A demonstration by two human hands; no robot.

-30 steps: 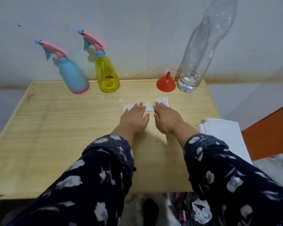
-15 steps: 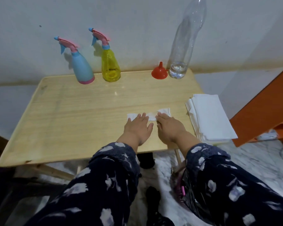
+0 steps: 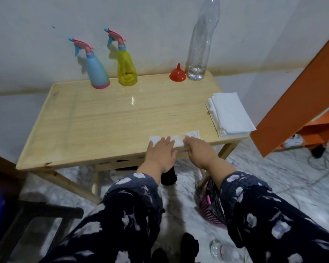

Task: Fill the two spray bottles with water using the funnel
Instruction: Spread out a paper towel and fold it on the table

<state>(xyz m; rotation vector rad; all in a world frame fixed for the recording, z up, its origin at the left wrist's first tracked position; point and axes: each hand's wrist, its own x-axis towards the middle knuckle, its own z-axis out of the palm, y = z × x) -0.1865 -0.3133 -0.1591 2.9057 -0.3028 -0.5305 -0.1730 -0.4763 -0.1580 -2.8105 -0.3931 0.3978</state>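
Note:
A blue spray bottle (image 3: 97,73) and a yellow spray bottle (image 3: 126,67), both with pink trigger heads screwed on, stand at the table's far edge by the wall. A red funnel (image 3: 177,74) sits upside down to their right, beside a tall clear plastic bottle (image 3: 200,40) with a little water at its bottom. My left hand (image 3: 160,151) and my right hand (image 3: 198,149) lie flat, fingers spread, on a white tissue (image 3: 177,139) at the table's near edge.
The wooden table (image 3: 103,118) also carries a stack of white tissues (image 3: 229,113) at its right edge. An orange cabinet (image 3: 302,103) leans at the right. A pink basket (image 3: 212,204) and a clear bottle (image 3: 223,250) are on the marble floor below.
The view has pulled back and away from the table, showing the floor. Both hands have slid the tissue toward the near edge of the table.

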